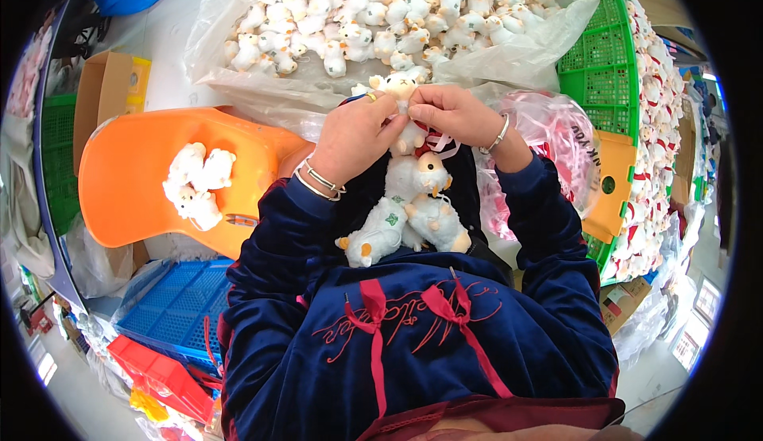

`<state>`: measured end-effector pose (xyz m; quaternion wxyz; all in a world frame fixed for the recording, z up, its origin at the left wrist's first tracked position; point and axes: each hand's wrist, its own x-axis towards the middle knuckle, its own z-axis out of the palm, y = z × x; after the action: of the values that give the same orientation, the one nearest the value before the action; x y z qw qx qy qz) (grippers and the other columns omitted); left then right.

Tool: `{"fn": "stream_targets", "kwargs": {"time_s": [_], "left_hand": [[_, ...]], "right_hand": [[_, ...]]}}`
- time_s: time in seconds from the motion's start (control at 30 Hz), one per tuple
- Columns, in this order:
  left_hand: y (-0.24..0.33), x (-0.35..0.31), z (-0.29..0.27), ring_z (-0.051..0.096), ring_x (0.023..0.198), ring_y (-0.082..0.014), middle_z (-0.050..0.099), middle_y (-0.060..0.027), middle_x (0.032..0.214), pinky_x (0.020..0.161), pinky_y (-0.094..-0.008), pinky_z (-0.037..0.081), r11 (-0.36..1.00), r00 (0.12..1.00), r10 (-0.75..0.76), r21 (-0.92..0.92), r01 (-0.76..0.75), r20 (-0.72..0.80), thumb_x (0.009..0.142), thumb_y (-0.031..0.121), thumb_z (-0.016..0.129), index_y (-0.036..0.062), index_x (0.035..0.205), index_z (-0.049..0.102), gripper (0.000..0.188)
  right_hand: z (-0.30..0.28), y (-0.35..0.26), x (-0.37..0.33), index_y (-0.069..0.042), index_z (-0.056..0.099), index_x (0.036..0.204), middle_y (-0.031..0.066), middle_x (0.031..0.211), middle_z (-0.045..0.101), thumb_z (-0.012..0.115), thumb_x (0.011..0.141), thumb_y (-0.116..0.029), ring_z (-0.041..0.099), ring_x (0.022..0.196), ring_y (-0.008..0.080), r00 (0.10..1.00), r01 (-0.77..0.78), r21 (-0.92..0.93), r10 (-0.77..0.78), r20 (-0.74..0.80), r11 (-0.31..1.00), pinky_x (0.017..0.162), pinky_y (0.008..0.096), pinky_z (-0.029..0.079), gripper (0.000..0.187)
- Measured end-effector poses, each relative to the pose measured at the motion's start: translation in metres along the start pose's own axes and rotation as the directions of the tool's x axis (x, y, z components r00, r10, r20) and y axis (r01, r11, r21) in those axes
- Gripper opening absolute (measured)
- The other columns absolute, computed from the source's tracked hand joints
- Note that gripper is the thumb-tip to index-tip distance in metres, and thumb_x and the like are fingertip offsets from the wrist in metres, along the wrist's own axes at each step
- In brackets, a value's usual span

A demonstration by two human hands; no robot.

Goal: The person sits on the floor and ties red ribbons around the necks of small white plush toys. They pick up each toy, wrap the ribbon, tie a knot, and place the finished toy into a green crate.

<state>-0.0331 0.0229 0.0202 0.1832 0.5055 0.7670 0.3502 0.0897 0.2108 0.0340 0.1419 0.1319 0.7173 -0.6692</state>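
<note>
A small white plush animal (400,83) with orange-tan patches is held upright before me, its head above my fingertips. My left hand (355,135) pinches it at the neck, thumb and fingers pressed together. From the other side my right hand (459,115) is closed at the same spot, its fingertips nearly meeting the left ones. Whether a thin strip is also between the fingers is hidden. Red and pink-white ribbon (442,143) shows just below my right hand. Several more plush animals (373,233) lie in my lap, one with a green mark on its side.
Beyond my hands, a clear plastic sheet (214,31) holds a heap of plush animals (413,11). An orange chair (119,178) at left bears a few more. At right are a bag of pink ribbons (548,135) and a green crate (600,51). A blue crate (171,302) stands lower left.
</note>
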Motion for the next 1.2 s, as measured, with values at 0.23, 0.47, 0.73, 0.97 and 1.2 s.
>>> {"fn": "stream_targets", "kwargs": {"time_s": [0.23, 0.47, 0.73, 0.97, 1.2], "left_hand": [[-0.002, 0.006, 0.01, 0.067, 0.072, -0.0274, 0.066, -0.0157, 0.08, 0.065, -0.038, 0.05, 0.896, 0.998, -0.07, -0.439, 0.064, 0.003, 0.095, 0.021, 0.068, 0.0033, 0.106, 0.071, 0.021], [-0.006, 0.007, 0.025, 0.067, 0.075, -0.0176, 0.071, -0.0106, 0.089, 0.067, -0.0307, 0.051, 0.862, 0.996, -0.092, -0.501, 0.071, -0.017, 0.093, 0.019, 0.07, 0.0044, 0.106, 0.072, 0.02], [-0.017, 0.015, 0.04, 0.07, 0.073, -0.0235, 0.073, -0.0129, 0.086, 0.068, -0.0342, 0.054, 0.83, 0.972, -0.236, -0.519, 0.203, 0.003, 0.088, 0.018, 0.07, 0.0029, 0.101, 0.071, 0.02], [-0.015, 0.005, 0.029, 0.069, 0.073, -0.0247, 0.07, -0.0136, 0.084, 0.066, -0.034, 0.053, 0.901, 0.987, -0.145, -0.421, 0.102, -0.072, 0.086, 0.015, 0.071, 0.002, 0.102, 0.067, 0.021], [-0.009, -0.004, 0.035, 0.051, 0.068, -0.005, 0.059, 0.0007, 0.078, 0.061, -0.024, 0.044, 0.901, 0.984, -0.054, -0.433, -0.027, -0.173, 0.088, 0.005, 0.069, 0.0037, 0.094, 0.062, 0.009]], "right_hand": [[-0.011, -0.002, 0.001, -0.002, 0.067, 0.097, -0.0062, 0.082, 0.06, 0.061, 0.104, -0.024, 0.049, 0.074, 0.0025, 0.999, 0.019, -0.049, -0.017, 0.048, 0.999, 0.066, 0.0214, 0.044, 0.023], [-0.012, -0.007, 0.003, 0.0, 0.071, 0.098, -0.0045, 0.078, 0.062, 0.064, 0.101, -0.023, 0.053, 0.072, 0.0038, 1.0, 0.006, -0.092, -0.004, 0.023, 0.996, 0.065, 0.0235, 0.046, 0.024], [0.056, -0.095, -0.068, -0.007, 0.069, 0.092, 0.0133, 0.077, 0.064, 0.065, 0.097, -0.021, 0.067, 0.07, 0.0249, 0.93, 0.367, -0.278, -0.349, 0.115, 0.888, 0.065, 0.0344, 0.053, 0.016], [0.037, -0.078, -0.079, -0.003, 0.067, 0.104, 0.0102, 0.097, 0.067, 0.064, 0.095, -0.009, 0.066, 0.091, 0.0254, 0.853, 0.473, -0.318, -0.517, -0.067, 0.822, 0.082, 0.033, 0.053, 0.01], [0.024, -0.008, -0.013, -0.006, 0.067, 0.12, 0.0105, 0.096, 0.066, 0.063, 0.092, -0.004, 0.065, 0.086, 0.0226, 0.863, 0.3, -0.431, -0.434, -0.257, 0.851, 0.077, 0.0326, 0.052, 0.028]]}}
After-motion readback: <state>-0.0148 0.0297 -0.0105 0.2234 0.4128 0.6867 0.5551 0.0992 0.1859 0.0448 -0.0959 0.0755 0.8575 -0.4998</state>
